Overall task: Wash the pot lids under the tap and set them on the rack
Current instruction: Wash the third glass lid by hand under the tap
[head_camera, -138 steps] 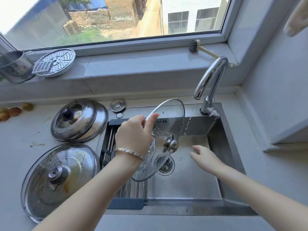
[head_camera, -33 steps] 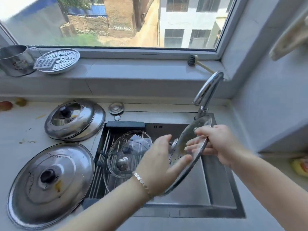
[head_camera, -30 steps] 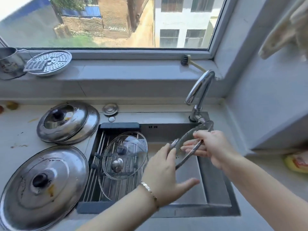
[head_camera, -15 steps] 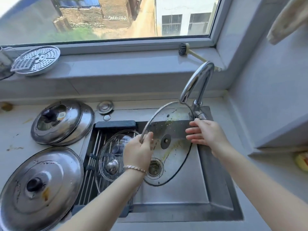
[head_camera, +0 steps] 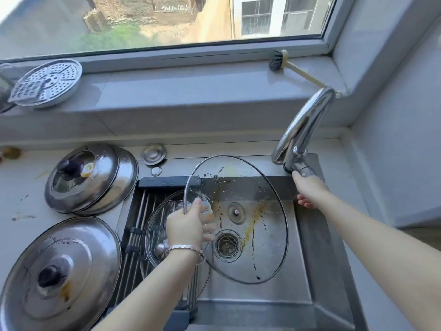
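Observation:
My left hand (head_camera: 185, 226) grips the left rim of a large glass lid (head_camera: 260, 235), held tilted over the sink (head_camera: 317, 259) with its underside towards me. Brown and yellow streaks run across the glass. My right hand (head_camera: 310, 189) is on the lever at the base of the tap (head_camera: 303, 125), with my thumb against it and my fingers curled below. I see no water running from the spout. Another glass lid (head_camera: 155, 225) lies on the roll-up rack (head_camera: 133, 225) over the sink's left part. Two stacked steel lids (head_camera: 88, 177) and a big stained steel lid (head_camera: 59, 271) lie on the counter at left.
A perforated steamer plate (head_camera: 47, 82) leans on the windowsill at left, and a brush (head_camera: 279, 62) lies on the sill at right. A small sink plug (head_camera: 154, 154) sits behind the rack. A wall closes off the right side.
My right hand has left the lid's rim and moved up to the tap lever. My left hand alone now holds the lid, lower over the drain.

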The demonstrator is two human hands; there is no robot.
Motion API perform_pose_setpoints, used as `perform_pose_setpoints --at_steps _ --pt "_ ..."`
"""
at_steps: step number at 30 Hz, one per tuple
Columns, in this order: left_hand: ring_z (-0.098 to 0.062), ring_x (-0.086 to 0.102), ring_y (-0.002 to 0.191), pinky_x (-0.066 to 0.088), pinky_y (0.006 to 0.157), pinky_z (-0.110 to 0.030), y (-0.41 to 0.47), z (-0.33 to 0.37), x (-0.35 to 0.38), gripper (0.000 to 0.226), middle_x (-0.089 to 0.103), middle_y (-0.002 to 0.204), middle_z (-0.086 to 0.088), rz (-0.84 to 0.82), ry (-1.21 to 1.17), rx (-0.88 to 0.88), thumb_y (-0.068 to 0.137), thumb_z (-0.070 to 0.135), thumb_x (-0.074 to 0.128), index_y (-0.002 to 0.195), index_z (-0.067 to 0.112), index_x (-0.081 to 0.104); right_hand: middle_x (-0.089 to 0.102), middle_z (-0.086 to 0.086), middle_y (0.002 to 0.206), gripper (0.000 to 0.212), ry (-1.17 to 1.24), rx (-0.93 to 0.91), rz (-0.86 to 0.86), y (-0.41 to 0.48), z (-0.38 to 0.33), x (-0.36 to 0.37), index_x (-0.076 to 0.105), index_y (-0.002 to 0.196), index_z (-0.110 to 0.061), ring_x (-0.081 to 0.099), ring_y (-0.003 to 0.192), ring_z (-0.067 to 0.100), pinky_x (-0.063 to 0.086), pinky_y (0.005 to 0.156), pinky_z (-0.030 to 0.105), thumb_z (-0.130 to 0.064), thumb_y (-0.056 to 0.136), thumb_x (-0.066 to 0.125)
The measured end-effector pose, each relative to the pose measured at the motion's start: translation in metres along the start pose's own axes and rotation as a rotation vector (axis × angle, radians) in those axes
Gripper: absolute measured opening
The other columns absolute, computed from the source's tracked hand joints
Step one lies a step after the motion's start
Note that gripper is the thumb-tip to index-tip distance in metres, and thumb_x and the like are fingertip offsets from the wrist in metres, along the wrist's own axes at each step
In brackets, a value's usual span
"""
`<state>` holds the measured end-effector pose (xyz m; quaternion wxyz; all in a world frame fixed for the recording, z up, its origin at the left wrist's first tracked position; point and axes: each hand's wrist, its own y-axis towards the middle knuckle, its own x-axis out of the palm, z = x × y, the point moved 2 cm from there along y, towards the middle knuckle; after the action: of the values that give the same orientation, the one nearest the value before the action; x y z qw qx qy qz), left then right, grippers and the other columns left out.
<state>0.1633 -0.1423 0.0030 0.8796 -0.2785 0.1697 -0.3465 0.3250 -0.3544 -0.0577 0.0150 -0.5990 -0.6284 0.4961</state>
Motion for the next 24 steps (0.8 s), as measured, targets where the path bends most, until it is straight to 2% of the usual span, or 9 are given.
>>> perform_pose_setpoints --at_steps 2,3,5,7,12,18,19,21,24 --pt "-0.021 0.054 0.039 0.04 0.03 -0.02 0.004 0.001 0.002 0.027 0.065 0.07 -0.017 0.004 -0.01 -0.013 0.092 0.022 0.053 0.073 0.006 0.061 0.054 0.008 0.064 0.026 0.025 0.026 0.006 0.006 -0.002 0.004 0.052 0.099 -0.015 0.05 0.049 0.02 0.04 0.049 0.023 -0.034 0.092 0.036" --pt "-0.022 0.054 0.039 0.04 0.03 -0.02 0.005 0.0 0.004 0.027 0.064 0.071 -0.018 0.006 -0.012 -0.02 0.092 0.022 0.054 0.073 0.005 0.06 0.053 0.008 0.064 0.025 0.037 0.037 0.012 0.008 -0.002 0.005 0.05 0.11 -0.018 0.049 0.048 0.02 0.038 0.047 0.022 -0.03 0.092 0.036" --pt "-0.022 0.055 0.038 0.041 0.03 -0.02 0.006 0.0 0.008 0.026 0.065 0.072 -0.02 0.003 -0.009 -0.028 0.092 0.023 0.054 0.076 0.003 0.06 0.051 0.008 0.064 0.04 0.033 0.058 0.008 0.014 -0.001 0.007 0.045 0.129 -0.017 0.047 0.046 0.02 0.036 0.043 0.022 -0.026 0.092 0.036" --pt "-0.019 0.055 0.034 0.041 0.03 -0.02 0.006 0.0 0.01 0.026 0.065 0.07 -0.019 -0.008 -0.003 -0.028 0.092 0.022 0.054 0.077 0.002 0.06 0.051 0.009 0.063 0.044 0.028 0.059 0.012 0.018 0.002 0.008 0.043 0.135 -0.012 0.047 0.047 0.02 0.035 0.043 0.023 -0.025 0.093 0.034" --pt "-0.018 0.057 0.033 0.042 0.029 -0.02 0.0 -0.001 0.013 0.027 0.065 0.071 -0.02 -0.055 -0.013 -0.05 0.093 0.022 0.053 0.078 0.0 0.061 0.053 0.01 0.062 0.038 0.027 0.008 0.016 0.027 0.013 0.008 0.054 0.114 -0.001 0.049 0.051 0.021 0.037 0.046 0.024 -0.023 0.094 0.031" --pt "-0.019 0.06 0.036 0.045 0.03 -0.022 -0.004 -0.002 0.016 0.027 0.066 0.069 -0.02 -0.064 0.017 -0.035 0.092 0.022 0.054 0.078 0.0 0.061 0.056 0.013 0.067 0.031 -0.027 -0.112 0.011 0.029 0.021 0.004 0.052 0.081 -0.002 0.052 0.056 0.025 0.045 0.065 0.033 -0.021 0.091 0.03" --pt "-0.019 0.06 0.035 0.045 0.03 -0.022 -0.004 -0.002 0.016 0.027 0.066 0.07 -0.02 -0.063 0.019 -0.034 0.092 0.022 0.054 0.079 -0.001 0.061 0.058 0.014 0.071 0.033 -0.039 -0.112 0.018 0.028 0.021 0.003 0.053 0.082 -0.002 0.053 0.06 0.027 0.047 0.069 0.035 -0.023 0.091 0.031" --pt "-0.019 0.059 0.034 0.044 0.03 -0.021 -0.004 -0.001 0.016 0.027 0.065 0.069 -0.02 -0.064 0.011 -0.042 0.093 0.022 0.054 0.082 -0.002 0.061 0.06 0.015 0.088 0.041 -0.06 -0.106 0.085 0.022 0.02 0.003 0.056 0.1 0.001 0.056 0.078 0.031 0.046 0.076 0.037 -0.032 0.092 0.033" --pt "-0.019 0.057 0.032 0.043 0.029 -0.021 -0.006 -0.001 0.013 0.028 0.064 0.067 -0.019 -0.064 -0.003 -0.06 0.093 0.021 0.053 0.081 -0.003 0.06 0.041 0.018 0.127 0.059 -0.079 -0.208 0.247 -0.009 0.018 0.008 0.035 0.133 0.0 0.042 0.118 0.035 0.037 0.093 0.039 -0.043 0.093 0.04"
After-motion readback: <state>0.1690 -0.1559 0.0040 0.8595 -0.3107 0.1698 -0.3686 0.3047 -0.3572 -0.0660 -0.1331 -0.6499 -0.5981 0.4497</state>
